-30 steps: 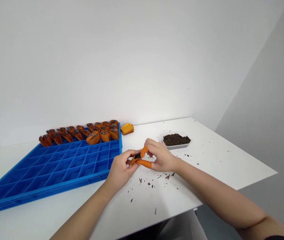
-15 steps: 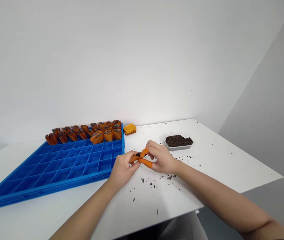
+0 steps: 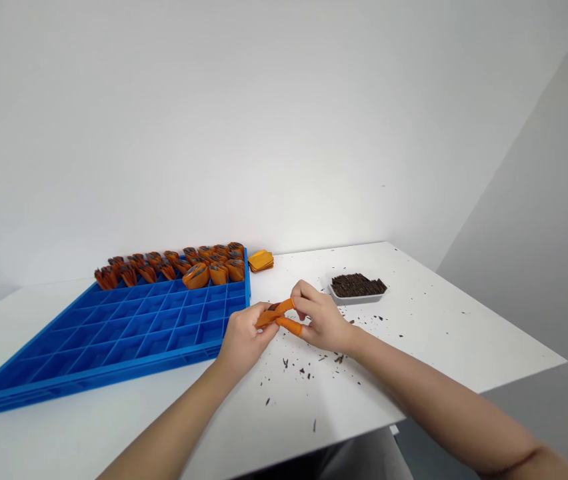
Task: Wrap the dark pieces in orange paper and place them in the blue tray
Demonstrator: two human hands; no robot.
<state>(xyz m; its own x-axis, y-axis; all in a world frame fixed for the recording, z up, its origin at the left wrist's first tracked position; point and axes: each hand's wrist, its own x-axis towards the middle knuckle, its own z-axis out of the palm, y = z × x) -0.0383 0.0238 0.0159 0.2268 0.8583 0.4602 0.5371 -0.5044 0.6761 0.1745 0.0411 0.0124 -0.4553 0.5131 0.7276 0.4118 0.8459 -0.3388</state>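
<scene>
Over the white table (image 3: 429,333), just right of the blue tray's corner, my left hand (image 3: 244,340) and my right hand (image 3: 321,320) meet on a small orange pouch (image 3: 270,314). Both pinch it between fingertips. My right thumb and forefinger wear orange finger cots (image 3: 291,326). A dark strip shows at the pouch's mouth. The blue compartment tray (image 3: 129,333) lies to the left, with several filled orange pouches (image 3: 199,265) standing in its far rows.
A small white dish of dark brown sticks (image 3: 357,287) sits behind my right hand. A stack of flat orange pouches (image 3: 261,261) lies by the tray's far corner. Dark crumbs (image 3: 309,370) are scattered on the table near my hands. The table edge runs close on the right.
My hands stayed together on the pouch. The fingers shifted and the pouch turned flatter, so less of the dark strip shows. The view drifted slightly.
</scene>
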